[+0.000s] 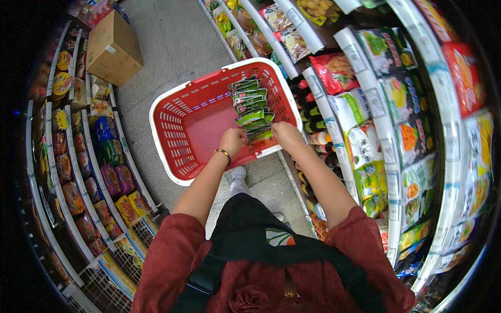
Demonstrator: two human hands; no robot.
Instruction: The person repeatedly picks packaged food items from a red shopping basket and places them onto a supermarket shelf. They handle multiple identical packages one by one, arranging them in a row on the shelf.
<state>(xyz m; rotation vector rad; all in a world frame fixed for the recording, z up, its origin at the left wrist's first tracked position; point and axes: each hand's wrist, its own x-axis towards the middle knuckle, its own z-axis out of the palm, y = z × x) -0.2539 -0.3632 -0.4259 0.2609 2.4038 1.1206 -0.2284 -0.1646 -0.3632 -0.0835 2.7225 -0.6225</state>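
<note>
A red shopping basket (198, 141) with a white rim is in front of me, tilted in the view. Along its right side stands a row of small green-and-dark packets (251, 99), lined up one behind another. My left hand (233, 141) is closed at the left edge of the nearest packets, a beaded bracelet on its wrist. Opposite it, my right hand (286, 136) is closed on their right edge, close to the basket's near right corner. Both hands' fingertips are partly hidden. The rest of the basket's floor shows bare red plastic.
Shelves of bagged food (373, 135) rise close on my right, with bottles (313, 125) low beside the basket. Racks of packaged noodles (73, 172) line the left. A cardboard box (114, 48) stands on the grey floor (167, 44) at the far left. A wire rack (104, 281) is at the lower left.
</note>
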